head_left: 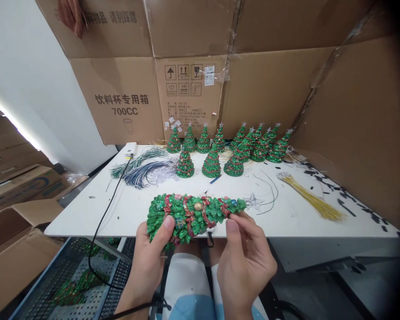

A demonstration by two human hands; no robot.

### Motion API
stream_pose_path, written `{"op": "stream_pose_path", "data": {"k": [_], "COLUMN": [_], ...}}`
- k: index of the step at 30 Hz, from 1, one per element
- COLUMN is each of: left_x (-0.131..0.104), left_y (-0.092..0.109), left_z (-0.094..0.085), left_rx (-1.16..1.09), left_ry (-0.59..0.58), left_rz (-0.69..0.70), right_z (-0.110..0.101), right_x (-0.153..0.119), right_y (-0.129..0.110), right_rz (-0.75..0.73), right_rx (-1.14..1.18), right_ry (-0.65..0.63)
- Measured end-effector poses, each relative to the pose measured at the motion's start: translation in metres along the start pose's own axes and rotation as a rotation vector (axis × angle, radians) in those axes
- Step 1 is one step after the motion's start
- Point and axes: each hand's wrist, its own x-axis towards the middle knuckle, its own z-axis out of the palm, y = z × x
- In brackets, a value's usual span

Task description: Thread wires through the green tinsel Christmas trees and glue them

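Note:
A glittery green tree ornament (193, 215) with red garlands and a gold ball lies sideways above the table's front edge, its tip pointing right. My left hand (150, 249) is wrapped round its wide base, thumb on top. Near the tip, my right hand (245, 253) has thumb and fingers pinched at the tree's lower side; whether a small part is between them is hidden. A clear star (253, 201) shows just beyond the tip.
Several similar trees (211, 162) stand at the back of the white table (120, 222). Green and blue wire bundles (142, 173) lie left, yellow wires (311, 198) and black pieces right. Cardboard (190, 35) walls the back. A crate (96, 266) with trees is lower left.

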Motion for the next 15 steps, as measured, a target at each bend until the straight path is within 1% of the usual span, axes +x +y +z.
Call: {"op": "stream_pose_path", "data": {"k": [3, 8, 10, 15], "left_x": [0.0000, 0.0004, 0.0006, 0.0006], "left_y": [-0.0015, -0.0038, -0.0051, -0.0059], "left_z": [-0.0007, -0.0054, -0.0075, -0.0096], "left_rx": [0.040, 0.154, 0.181, 0.213], "left_ry": [-0.024, 0.050, 0.061, 0.041], "left_rz": [0.011, 0.070, 0.078, 0.080], "right_z": [0.0008, 0.0032, 0.0038, 0.0059], "right_x": [0.0010, -0.0026, -0.0042, -0.0036], "right_y": [-0.0004, -0.0018, -0.0022, -0.0031], "right_rz": [0.014, 0.042, 0.044, 0.057], "right_rx": [0.003, -0.003, 0.004, 0.039], "right_ry": [0.033, 0.075, 0.088, 0.085]}}
